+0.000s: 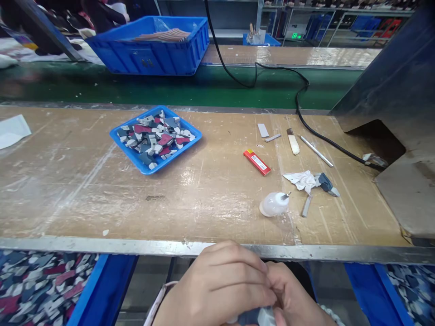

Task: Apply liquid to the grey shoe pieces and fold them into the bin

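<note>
Two bare hands are meeting below the near metal edge of a worn wooden table (210,199). The left hand (217,283) is curling over the right hand (295,296), and together they are pinching a small dark and pale piece (260,316), mostly hidden at the bottom of the view. On the table, a blue tray (119,139) is holding grey, red and white cut pieces. To its right are lying a red lighter (257,162), a small glue bottle (273,203) and a crumpled white rag (302,180).
</note>
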`<state>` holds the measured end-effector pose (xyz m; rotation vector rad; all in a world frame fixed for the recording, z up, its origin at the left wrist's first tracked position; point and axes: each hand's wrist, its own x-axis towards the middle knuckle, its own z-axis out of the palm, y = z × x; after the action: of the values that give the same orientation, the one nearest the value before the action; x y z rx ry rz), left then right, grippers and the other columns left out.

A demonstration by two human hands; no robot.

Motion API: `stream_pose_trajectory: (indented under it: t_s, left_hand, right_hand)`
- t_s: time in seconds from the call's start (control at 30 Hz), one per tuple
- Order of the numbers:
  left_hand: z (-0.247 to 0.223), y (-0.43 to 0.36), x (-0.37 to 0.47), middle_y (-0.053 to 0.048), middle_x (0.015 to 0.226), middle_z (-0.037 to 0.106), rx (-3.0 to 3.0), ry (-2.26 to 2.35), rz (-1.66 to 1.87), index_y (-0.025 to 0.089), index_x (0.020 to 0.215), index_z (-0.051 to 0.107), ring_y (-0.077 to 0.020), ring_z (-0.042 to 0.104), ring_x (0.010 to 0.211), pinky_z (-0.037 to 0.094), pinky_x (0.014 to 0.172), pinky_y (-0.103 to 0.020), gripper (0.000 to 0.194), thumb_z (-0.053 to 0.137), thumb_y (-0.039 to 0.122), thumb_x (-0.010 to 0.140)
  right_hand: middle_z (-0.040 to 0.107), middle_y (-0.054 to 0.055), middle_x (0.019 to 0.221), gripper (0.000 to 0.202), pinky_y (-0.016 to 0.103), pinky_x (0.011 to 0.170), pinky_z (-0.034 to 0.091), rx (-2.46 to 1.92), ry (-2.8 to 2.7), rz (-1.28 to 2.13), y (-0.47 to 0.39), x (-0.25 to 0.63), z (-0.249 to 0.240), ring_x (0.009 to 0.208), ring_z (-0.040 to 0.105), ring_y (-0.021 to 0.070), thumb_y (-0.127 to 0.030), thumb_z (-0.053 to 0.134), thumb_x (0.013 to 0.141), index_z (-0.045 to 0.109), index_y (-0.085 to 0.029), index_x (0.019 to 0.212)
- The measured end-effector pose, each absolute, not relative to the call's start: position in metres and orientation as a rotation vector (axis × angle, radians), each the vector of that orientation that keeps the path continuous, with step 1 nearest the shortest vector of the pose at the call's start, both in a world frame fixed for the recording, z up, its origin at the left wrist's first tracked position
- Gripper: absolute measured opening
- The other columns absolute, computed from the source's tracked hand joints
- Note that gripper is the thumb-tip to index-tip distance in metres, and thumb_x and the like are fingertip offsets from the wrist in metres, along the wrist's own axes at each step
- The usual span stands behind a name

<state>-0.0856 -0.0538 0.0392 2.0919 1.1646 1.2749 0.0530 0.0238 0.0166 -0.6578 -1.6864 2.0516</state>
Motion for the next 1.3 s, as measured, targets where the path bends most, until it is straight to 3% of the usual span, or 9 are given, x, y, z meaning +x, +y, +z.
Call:
stream_pose_trajectory:
  t_s: [0.23, 0.4, 0.57, 0.73, 0.87, 0.97, 1.07, 1.17, 1.3]
  left_hand:
    - [0.030, -0.057, -0.077, -0.005, 0.086, 0.077, 2.014, 1.172, 1.381, 0.015, 0.103, 0.065, -0.0172, 0.072, 0.088, 0.056, 0.078, -0.032, 0.032, 0.041, 0.036, 0.106]
    - [0.027, -0.061, -0.070, -0.005, 0.091, 0.078, 2.008, 1.212, 1.347, 0.015, 0.104, 0.065, -0.0177, 0.072, 0.094, 0.055, 0.087, -0.034, 0.029, 0.044, 0.036, 0.106]
    - [0.026, -0.062, -0.072, -0.004, 0.097, 0.079, 2.110, 1.247, 1.316, 0.016, 0.103, 0.065, -0.0164, 0.073, 0.102, 0.055, 0.090, -0.030, 0.032, 0.043, 0.039, 0.107]
    - [0.036, -0.061, -0.081, -0.001, 0.105, 0.079, 2.134, 1.239, 1.158, 0.017, 0.106, 0.066, -0.0141, 0.068, 0.117, 0.050, 0.100, -0.027, 0.034, 0.039, 0.038, 0.108]
    - [0.033, -0.063, -0.079, 0.000, 0.107, 0.078, 2.128, 1.231, 1.121, 0.016, 0.108, 0.066, -0.0129, 0.057, 0.132, 0.034, 0.115, -0.024, 0.036, 0.037, 0.038, 0.109]
    - [0.023, -0.066, -0.076, -0.003, 0.118, 0.074, 2.145, 1.262, 1.290, 0.018, 0.105, 0.068, -0.0160, 0.050, 0.139, 0.028, 0.120, -0.026, 0.038, 0.037, 0.040, 0.108]
    - [0.012, -0.067, -0.074, -0.004, 0.132, 0.069, 2.135, 1.208, 1.307, 0.018, 0.105, 0.067, -0.0160, 0.051, 0.137, 0.028, 0.121, -0.028, 0.042, 0.033, 0.042, 0.109]
    - [0.005, -0.064, -0.073, -0.003, 0.120, 0.074, 2.114, 1.119, 1.339, 0.015, 0.109, 0.065, -0.0139, 0.057, 0.129, 0.029, 0.121, -0.028, 0.046, 0.027, 0.042, 0.110]
    - [0.003, -0.060, -0.072, -0.003, 0.114, 0.077, 2.131, 1.132, 1.410, 0.015, 0.107, 0.066, -0.0148, 0.061, 0.126, 0.030, 0.120, -0.029, 0.042, 0.032, 0.041, 0.110]
  right_hand:
    - [0.062, 0.002, 0.077, 0.067, 0.028, 0.069, 0.058, -0.627, -1.588, 2.200, 0.012, 0.080, 0.002, 0.082, 0.066, 0.0227, -0.077, 0.082, 0.059, 0.068, -0.020, 0.091]
    - [0.057, 0.001, 0.074, 0.049, 0.023, 0.065, 0.056, -0.578, -1.689, 2.046, 0.004, 0.092, -0.012, 0.067, 0.058, 0.0143, -0.069, 0.063, 0.086, 0.062, -0.021, 0.078]
    - [0.048, 0.001, 0.063, 0.063, 0.026, 0.060, 0.054, -0.544, -1.704, 2.005, 0.005, 0.083, -0.006, 0.060, 0.052, 0.0163, -0.081, 0.055, 0.082, 0.053, -0.021, 0.064]
    - [0.058, 0.001, 0.068, 0.042, 0.027, 0.078, 0.056, -0.417, -1.576, 2.192, 0.006, 0.080, 0.009, 0.071, 0.061, 0.0179, -0.065, 0.062, 0.089, 0.068, -0.023, 0.081]
    - [0.057, 0.001, 0.071, 0.035, 0.024, 0.076, 0.052, -0.314, -1.543, 2.183, 0.007, 0.083, 0.006, 0.070, 0.058, 0.0154, -0.049, 0.065, 0.092, 0.058, -0.020, 0.072]
    - [0.059, 0.000, 0.071, 0.033, 0.022, 0.074, 0.052, -0.192, -1.554, 2.135, 0.009, 0.084, 0.001, 0.070, 0.059, 0.0147, -0.049, 0.067, 0.091, 0.062, -0.021, 0.074]
    - [0.067, 0.002, 0.077, 0.030, 0.025, 0.088, 0.052, -0.130, -1.619, 2.153, 0.013, 0.084, 0.002, 0.082, 0.067, 0.0170, -0.050, 0.063, 0.095, 0.073, -0.023, 0.086]
    - [0.070, 0.003, 0.080, 0.035, 0.030, 0.095, 0.052, -0.199, -1.720, 2.117, 0.015, 0.084, 0.001, 0.089, 0.069, 0.0200, -0.056, 0.060, 0.096, 0.075, -0.024, 0.097]
    - [0.070, 0.006, 0.082, 0.051, 0.031, 0.084, 0.056, -0.244, -1.820, 2.068, 0.012, 0.083, -0.013, 0.085, 0.069, 0.0205, -0.065, 0.047, 0.098, 0.074, -0.023, 0.097]
